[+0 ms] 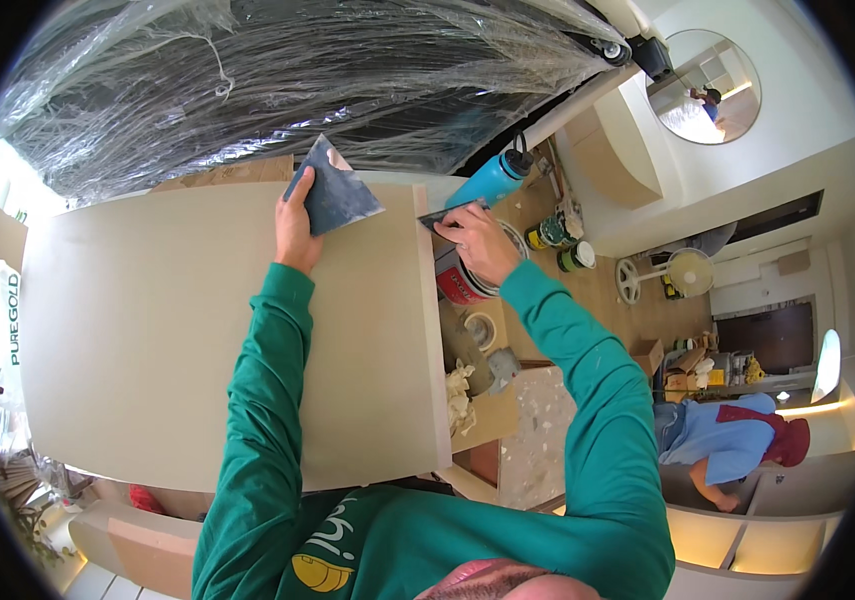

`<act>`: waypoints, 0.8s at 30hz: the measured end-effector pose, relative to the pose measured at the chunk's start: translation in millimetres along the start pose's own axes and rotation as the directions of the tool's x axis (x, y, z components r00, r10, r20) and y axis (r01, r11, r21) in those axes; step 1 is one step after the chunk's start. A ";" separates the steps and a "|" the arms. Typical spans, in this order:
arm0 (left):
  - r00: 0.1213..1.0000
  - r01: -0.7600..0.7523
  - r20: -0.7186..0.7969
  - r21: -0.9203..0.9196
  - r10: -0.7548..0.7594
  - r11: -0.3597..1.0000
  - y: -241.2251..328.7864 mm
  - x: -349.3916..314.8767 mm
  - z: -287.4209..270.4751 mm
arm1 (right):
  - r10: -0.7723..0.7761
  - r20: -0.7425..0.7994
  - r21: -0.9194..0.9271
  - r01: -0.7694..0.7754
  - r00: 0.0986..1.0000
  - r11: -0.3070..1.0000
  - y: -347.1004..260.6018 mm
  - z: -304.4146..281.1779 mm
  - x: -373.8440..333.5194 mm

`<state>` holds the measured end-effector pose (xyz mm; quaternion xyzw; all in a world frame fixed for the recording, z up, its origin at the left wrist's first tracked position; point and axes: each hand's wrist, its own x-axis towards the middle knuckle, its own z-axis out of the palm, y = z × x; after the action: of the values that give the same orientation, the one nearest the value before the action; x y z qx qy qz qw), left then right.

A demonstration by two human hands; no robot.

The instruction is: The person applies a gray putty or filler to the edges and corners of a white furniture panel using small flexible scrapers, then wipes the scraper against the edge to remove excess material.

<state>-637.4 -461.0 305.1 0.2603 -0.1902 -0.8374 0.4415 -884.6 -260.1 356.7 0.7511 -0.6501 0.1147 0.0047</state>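
Note:
My left hand (297,232) is closed around the edge of a broad, flat putty scraper (342,200) with a dark blue-grey blade, and a pale patch shows near its top corner. This blade is over the far edge of a large beige panel (177,320). Over the panel's right edge, my right hand (482,243) grips a second, darker putty scraper (435,214), seen nearly edge-on. The two scrapers are apart. Below my right hand stands a red and white bucket (459,284), partly hidden by the hand and the panel.
A blue bottle (487,180) stands beyond my right hand. Clear plastic sheeting (297,80) hangs along the far side. To the right are paint cans (575,257), a white fan (690,271) and a round mirror (703,87). A person in a blue shirt (732,440) bends near shelves.

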 end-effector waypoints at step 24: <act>1.000 0.006 -0.011 0.000 -0.006 1.000 -0.7 1.2 -0.5 | 0.070 -0.157 0.006 -0.069 0.985 0.998 22.0 -12.2 15.8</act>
<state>-638.1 -461.7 304.1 0.2652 -0.1870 -0.8373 0.4401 -906.1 -277.1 368.3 0.7166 -0.6735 0.1739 0.0518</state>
